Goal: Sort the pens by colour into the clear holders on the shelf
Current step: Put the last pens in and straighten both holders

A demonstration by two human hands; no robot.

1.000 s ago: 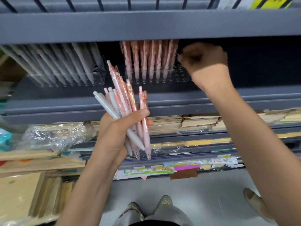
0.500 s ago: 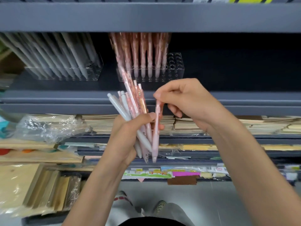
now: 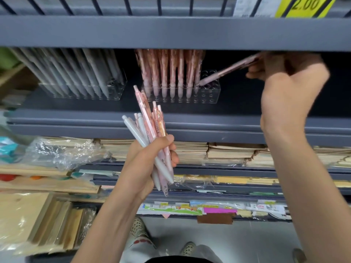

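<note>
My left hand (image 3: 150,158) grips a bundle of pens (image 3: 150,133), several pink patterned ones and a few grey-white ones, in front of the shelf edge. My right hand (image 3: 288,88) is raised into the shelf and pinches a single pink pen (image 3: 226,72), slanted with its tip at the top of the clear holder (image 3: 210,92) that holds a row of pink pens (image 3: 171,73). To the left, another clear holder (image 3: 83,92) is filled with grey pens (image 3: 76,71).
A dark grey shelf board (image 3: 171,33) hangs just above the holders. Below are stacked brown notebooks (image 3: 228,152), crumpled plastic wrap (image 3: 62,150) at left, wooden items (image 3: 38,221) at lower left, and coloured labels (image 3: 209,208) on a low shelf edge.
My right hand pulled one pink pen from the bundle and carried it up and right to the pink holder. The left hand stays with the remaining bundle.
</note>
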